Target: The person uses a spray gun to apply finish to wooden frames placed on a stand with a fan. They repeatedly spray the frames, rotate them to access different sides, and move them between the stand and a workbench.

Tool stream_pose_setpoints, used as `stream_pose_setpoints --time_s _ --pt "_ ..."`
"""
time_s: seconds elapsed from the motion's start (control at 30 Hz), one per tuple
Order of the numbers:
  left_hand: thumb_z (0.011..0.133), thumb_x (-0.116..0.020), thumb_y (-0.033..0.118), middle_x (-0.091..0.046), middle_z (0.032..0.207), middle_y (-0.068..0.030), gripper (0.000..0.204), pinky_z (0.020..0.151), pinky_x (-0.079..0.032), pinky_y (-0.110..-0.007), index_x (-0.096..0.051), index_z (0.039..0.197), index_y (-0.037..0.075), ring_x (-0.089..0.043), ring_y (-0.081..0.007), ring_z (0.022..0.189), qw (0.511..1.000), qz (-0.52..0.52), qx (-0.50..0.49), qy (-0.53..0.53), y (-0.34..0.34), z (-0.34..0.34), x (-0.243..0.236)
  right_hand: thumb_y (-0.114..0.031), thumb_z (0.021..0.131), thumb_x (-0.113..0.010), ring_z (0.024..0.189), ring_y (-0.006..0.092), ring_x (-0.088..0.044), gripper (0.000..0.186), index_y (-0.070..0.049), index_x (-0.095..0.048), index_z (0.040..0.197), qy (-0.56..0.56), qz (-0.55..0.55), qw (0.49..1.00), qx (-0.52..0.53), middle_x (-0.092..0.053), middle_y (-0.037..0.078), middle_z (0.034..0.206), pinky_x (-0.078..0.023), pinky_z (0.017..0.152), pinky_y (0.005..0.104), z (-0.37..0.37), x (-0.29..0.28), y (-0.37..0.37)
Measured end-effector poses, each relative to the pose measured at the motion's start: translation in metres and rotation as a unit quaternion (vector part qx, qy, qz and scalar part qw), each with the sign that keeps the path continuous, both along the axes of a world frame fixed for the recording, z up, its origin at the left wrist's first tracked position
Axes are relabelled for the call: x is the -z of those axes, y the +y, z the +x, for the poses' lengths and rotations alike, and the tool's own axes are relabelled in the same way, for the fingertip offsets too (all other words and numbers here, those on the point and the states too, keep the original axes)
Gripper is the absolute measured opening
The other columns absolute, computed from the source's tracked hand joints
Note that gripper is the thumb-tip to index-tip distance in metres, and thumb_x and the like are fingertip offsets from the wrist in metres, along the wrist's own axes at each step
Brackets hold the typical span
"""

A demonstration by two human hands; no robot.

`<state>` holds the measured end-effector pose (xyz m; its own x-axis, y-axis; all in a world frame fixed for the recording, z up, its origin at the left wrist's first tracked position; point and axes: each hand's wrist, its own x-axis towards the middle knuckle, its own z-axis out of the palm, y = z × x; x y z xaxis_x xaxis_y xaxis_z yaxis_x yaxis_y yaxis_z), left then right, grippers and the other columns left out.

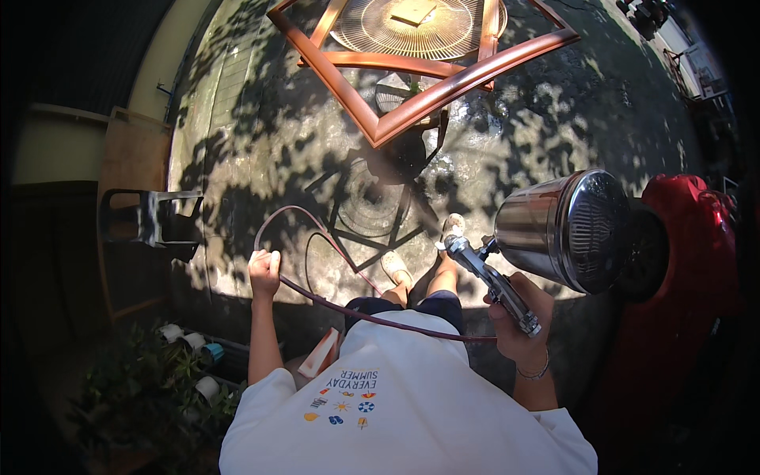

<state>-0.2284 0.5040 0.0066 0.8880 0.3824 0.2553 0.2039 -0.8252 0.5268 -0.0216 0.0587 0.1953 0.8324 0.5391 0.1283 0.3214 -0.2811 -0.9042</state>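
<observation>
My left hand (264, 271) is closed around a thin dark-red hose (356, 311), which loops toward the ground and runs across my body to the right. My right hand (522, 321) grips a metal spray gun (487, 273) with a large shiny cup (542, 229) attached, its nozzle angled forward and left. Ahead of the nozzle, reddish-brown wooden frames (372, 123) rest raised off the ground on a round wire fan guard (372, 28) atop a stand, whose lower part is partly hidden by them and in shadow.
Sunlit, shadow-dappled concrete (530, 134) lies underfoot. A dark plastic stool (146, 214) and leaning board (127, 142) are left, with potted plants (190, 384) lower left. A red covered vehicle with a wheel (685, 222) is close on the right. My feet (396, 265) are below.
</observation>
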Motion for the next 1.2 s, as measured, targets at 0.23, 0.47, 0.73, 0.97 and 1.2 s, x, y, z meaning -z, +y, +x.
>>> stream_pose_setpoints --time_s 0.23,0.47,0.73,0.97,1.2 --pt "0.085 -0.061 0.003 -0.043 0.054 -0.0108 0.035 0.058 -0.037 -0.040 -0.043 0.054 0.003 -0.046 -0.0304 0.056 1.000 -0.006 0.003 -0.029 -0.015 0.007 0.005 -0.031 0.088 -0.071 0.060 0.0110 -0.055 0.034 0.002 -0.062 0.087 0.060 -0.011 0.998 0.012 -0.060 0.005 0.070 -0.042 0.055 0.0245 0.013 -0.018 0.020" --pt "0.086 -0.060 0.006 -0.037 0.053 -0.0114 0.037 0.057 -0.032 -0.041 -0.041 0.054 0.004 -0.041 -0.0296 0.060 0.999 -0.037 -0.007 -0.011 -0.049 0.032 0.009 -0.013 0.089 -0.071 0.061 0.0055 -0.046 0.016 0.002 -0.064 0.089 -0.015 -0.004 0.980 0.200 -0.057 0.001 0.067 -0.039 0.054 0.0237 0.121 0.017 -0.023" --pt "0.084 -0.055 0.008 -0.034 0.051 -0.0075 0.034 0.057 -0.028 -0.037 -0.038 0.054 0.004 -0.035 -0.0243 0.050 0.996 -0.080 0.036 0.032 -0.109 0.101 -0.031 -0.018 0.091 -0.070 0.062 0.0043 -0.054 0.021 0.002 -0.070 0.089 -0.030 -0.005 0.962 0.271 -0.065 0.000 0.068 -0.043 0.056 0.0219 0.263 0.039 -0.079" --pt "0.088 -0.058 0.016 -0.038 0.053 -0.0083 0.038 0.058 -0.031 -0.038 -0.044 0.055 0.004 -0.039 -0.0267 0.055 0.997 -0.073 0.012 0.039 -0.152 0.150 -0.034 -0.030 0.093 -0.069 0.059 0.0041 -0.052 0.033 0.002 -0.070 0.085 -0.046 0.005 0.937 0.346 -0.062 0.000 0.065 -0.040 0.052 0.0227 0.378 0.055 -0.124" --pt "0.087 -0.060 0.016 -0.043 0.055 -0.0135 0.038 0.055 -0.033 -0.040 -0.043 0.056 0.002 -0.043 -0.0328 0.053 0.994 -0.094 0.033 0.049 -0.194 0.191 -0.035 -0.039 0.096 -0.061 0.038 0.0074 -0.045 0.036 -0.004 -0.070 0.100 -0.111 -0.064 0.917 0.377 -0.064 0.001 0.068 -0.035 0.036 0.0251 0.462 0.003 -0.142"
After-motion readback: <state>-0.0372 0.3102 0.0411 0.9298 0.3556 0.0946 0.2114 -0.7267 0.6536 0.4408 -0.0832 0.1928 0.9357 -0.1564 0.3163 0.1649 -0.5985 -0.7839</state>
